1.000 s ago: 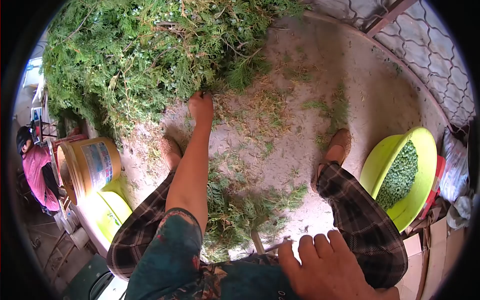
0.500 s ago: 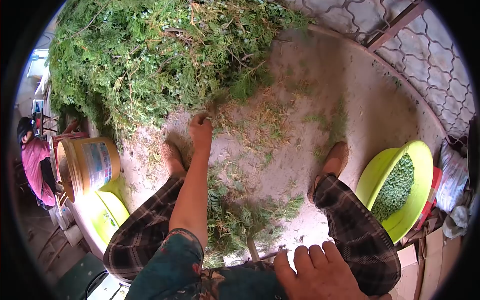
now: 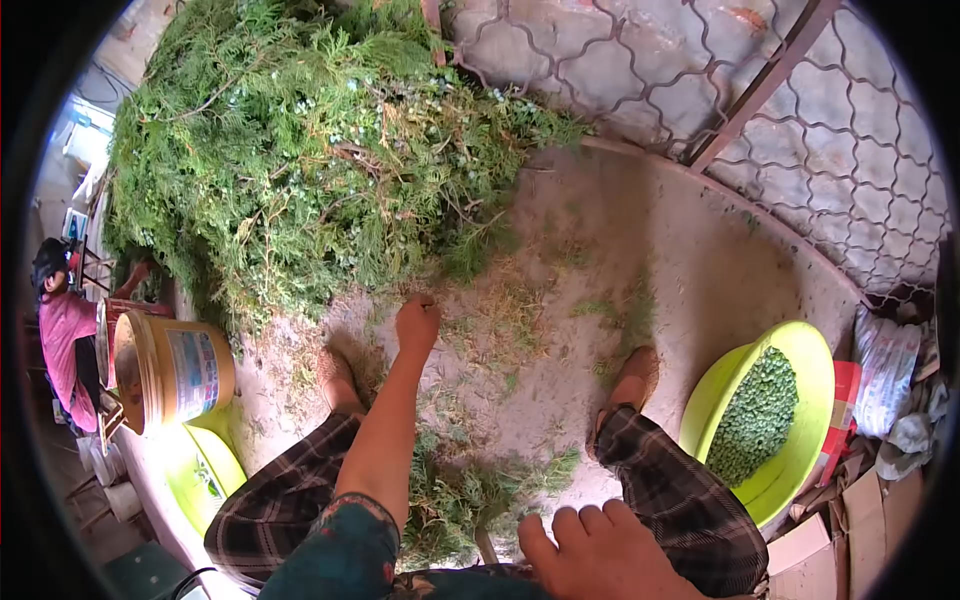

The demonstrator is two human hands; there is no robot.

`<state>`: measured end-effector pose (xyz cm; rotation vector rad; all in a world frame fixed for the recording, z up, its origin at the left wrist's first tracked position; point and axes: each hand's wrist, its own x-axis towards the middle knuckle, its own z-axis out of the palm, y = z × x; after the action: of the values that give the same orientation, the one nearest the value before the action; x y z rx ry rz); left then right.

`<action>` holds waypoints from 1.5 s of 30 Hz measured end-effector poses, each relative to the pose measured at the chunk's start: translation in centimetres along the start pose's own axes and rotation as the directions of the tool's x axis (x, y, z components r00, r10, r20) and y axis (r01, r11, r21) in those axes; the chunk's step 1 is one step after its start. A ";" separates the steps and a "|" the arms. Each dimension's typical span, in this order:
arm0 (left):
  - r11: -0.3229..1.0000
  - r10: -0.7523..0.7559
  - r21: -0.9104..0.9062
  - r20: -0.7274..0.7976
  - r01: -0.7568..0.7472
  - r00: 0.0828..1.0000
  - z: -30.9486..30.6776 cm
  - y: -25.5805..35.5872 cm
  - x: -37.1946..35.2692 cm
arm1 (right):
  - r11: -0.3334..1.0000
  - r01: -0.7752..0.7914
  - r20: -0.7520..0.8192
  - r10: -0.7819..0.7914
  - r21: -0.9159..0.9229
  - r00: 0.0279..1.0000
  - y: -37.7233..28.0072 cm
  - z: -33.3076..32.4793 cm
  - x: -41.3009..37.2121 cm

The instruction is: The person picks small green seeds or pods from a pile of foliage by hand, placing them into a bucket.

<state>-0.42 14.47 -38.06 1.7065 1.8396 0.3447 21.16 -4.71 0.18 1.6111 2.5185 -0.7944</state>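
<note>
My left hand [image 3: 418, 325] is stretched forward over the floor, fingers curled closed. Whether anything sits inside that fist is hidden. Just beyond it rises a big heap of green conifer branches [image 3: 300, 190] dotted with small pale berries or cones. My right hand [image 3: 592, 550] rests near my lap at the bottom, thumb and fingers apart, with nothing visible in it. Between my legs lie loose green sprigs [image 3: 450, 490]. To the right, a tilted lime-yellow basin [image 3: 697, 415] holds many small green berries or cones [image 3: 755, 415].
A yellow bucket [image 3: 205, 370] and another lime basin [image 3: 222, 455] stand at left. Behind them sits a person in pink [image 3: 65, 340]. A metal lattice [image 3: 650, 70] borders the back right. Cardboard [image 3: 865, 510] and a plastic sack [image 3: 885, 370] lie at far right.
The view has tilted upward, so most things sit lower and more lattice shows. My left hand stays closed near the heap's front edge; my right hand remains by my lap.
</note>
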 end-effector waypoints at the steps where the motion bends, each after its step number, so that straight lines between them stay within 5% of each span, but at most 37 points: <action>1: 1.000 0.006 -0.002 -0.002 -0.006 1.000 -1.2 2.0 -0.6 | 1.000 -0.003 -0.005 0.003 -0.004 1.000 0.2 0.0 0.1; 2: 0.824 -0.104 -0.534 0.183 0.188 0.978 -2.3 3.9 -1.6 | 0.999 -0.035 -0.039 0.035 0.008 0.999 0.3 0.0 0.3; 3: 0.364 -0.092 -0.841 0.395 0.400 0.914 -3.6 6.0 -2.8 | 0.998 -0.065 -0.070 0.067 0.024 0.995 0.4 0.1 0.4; 5: 0.084 0.205 -0.902 0.432 0.424 0.878 -5.4 8.3 -4.8 | 0.996 -0.087 -0.106 0.089 0.017 0.990 0.5 0.4 0.6; 8: -0.084 0.395 -0.869 0.420 0.488 0.817 -8.5 14.0 -7.9 | 0.995 -0.099 -0.195 0.095 -0.012 0.976 1.3 0.6 1.0; 12: -0.080 0.375 -0.863 0.437 0.498 0.818 -9.6 18.2 -10.5 | 0.994 -0.102 -0.166 0.093 -0.044 0.982 1.4 0.5 0.9; 16: 0.023 0.115 -0.896 0.442 0.443 0.889 -4.7 19.5 -12.0 | 0.999 0.012 -0.001 -0.013 -0.044 1.000 0.1 2.3 -0.1; 18: 0.171 0.457 -0.898 0.436 0.405 0.775 -6.4 24.8 -15.2 | 0.998 0.050 0.063 -0.048 -0.023 0.997 -0.8 3.0 -0.3; 19: 0.175 0.456 -0.897 0.439 0.405 0.774 -6.3 26.0 -15.7 | 0.999 0.050 0.061 -0.049 -0.019 0.997 -0.9 3.1 -0.4; 21: 0.415 0.568 -0.834 0.549 0.363 0.613 -6.0 27.4 -15.8 | 0.994 0.113 0.045 -0.114 0.003 0.993 -1.1 3.1 -0.6; 22: 0.603 0.474 -0.790 0.466 0.110 0.747 -4.8 26.2 -13.9 | 0.993 0.115 0.042 -0.115 0.004 0.992 -1.1 3.1 -0.8; 24: 0.824 0.356 -0.515 0.146 -0.236 0.923 -1.4 21.5 -7.9 | 0.997 0.068 0.030 -0.068 -0.023 0.997 -0.7 2.9 -0.9; 25: 0.855 0.472 -0.224 -0.039 -0.468 0.881 -2.2 20.5 -6.0 | 0.998 0.062 0.029 -0.062 -0.018 0.998 -0.5 2.3 -0.9; 26: 0.915 0.385 -0.068 -0.146 -0.398 0.911 -1.3 18.5 -3.4 | 1.000 0.006 0.024 -0.006 -0.001 1.000 -0.6 1.4 -1.1; 28: 0.817 0.530 0.447 -0.333 -0.364 0.780 -0.5 16.8 0.3 | 0.998 -0.051 0.035 0.050 0.028 0.998 -0.6 1.3 -1.1; 29: 0.818 0.526 0.447 -0.326 -0.362 0.786 -0.5 16.3 1.6 | 0.998 -0.059 0.006 0.059 -0.005 0.998 -0.5 1.6 -1.2; 31: 0.631 0.526 0.660 0.024 -0.408 0.850 -0.4 15.5 3.6 | 0.997 -0.071 -0.024 0.070 -0.040 0.997 -0.3 1.8 -1.2; 32: 0.597 0.511 0.698 0.050 -0.396 0.858 -0.1 14.9 4.0 | 0.996 -0.067 -0.027 0.065 -0.058 0.997 -0.1 1.8 -1.2; 35: 0.763 0.433 0.561 -0.074 -0.322 0.898 0.6 12.0 5.0 | 0.994 -0.066 -0.033 0.064 -0.092 0.997 0.1 1.3 -1.2; 36: 0.789 0.580 0.440 -0.305 -0.429 0.755 0.0 11.8 3.9 | 0.991 -0.059 -0.032 0.056 -0.116 0.998 0.2 1.1 -1.3; 37: 0.787 0.582 0.441 -0.303 -0.430 0.755 -1.2 12.1 3.0 | 0.992 -0.060 -0.033 0.057 -0.114 0.998 0.2 1.1 -1.3; 39: 0.873 0.413 -0.074 -0.413 -0.482 0.812 -4.1 12.2 1.6 | 0.991 -0.024 -0.041 0.019 -0.134 0.999 0.0 1.3 -1.4; 40: 0.875 0.412 -0.064 -0.418 -0.479 0.809 -5.1 11.5 1.5 | 0.991 -0.014 -0.045 0.009 -0.133 0.999 -0.1 1.6 -1.3; 42: 0.703 0.201 -0.517 -0.514 -0.488 0.834 -7.5 11.3 1.1 | 0.997 0.022 -0.013 -0.023 -0.068 1.000 0.0 2.3 -1.2; 43: 0.704 0.205 -0.509 -0.522 -0.495 0.828 -8.7 11.8 0.6 | 0.997 0.028 -0.022 -0.030 -0.071 0.999 0.0 2.4 -1.1; 45: 0.328 0.087 -0.793 -0.516 -0.513 0.852 -11.8 13.2 -0.7 | 0.997 0.077 -0.072 -0.078 -0.016 0.994 -0.1 2.6 -1.0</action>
<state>3.46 18.03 -21.09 1.1245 1.0327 1.6576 20.94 -6.69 -1.78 1.5754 2.6449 -0.7371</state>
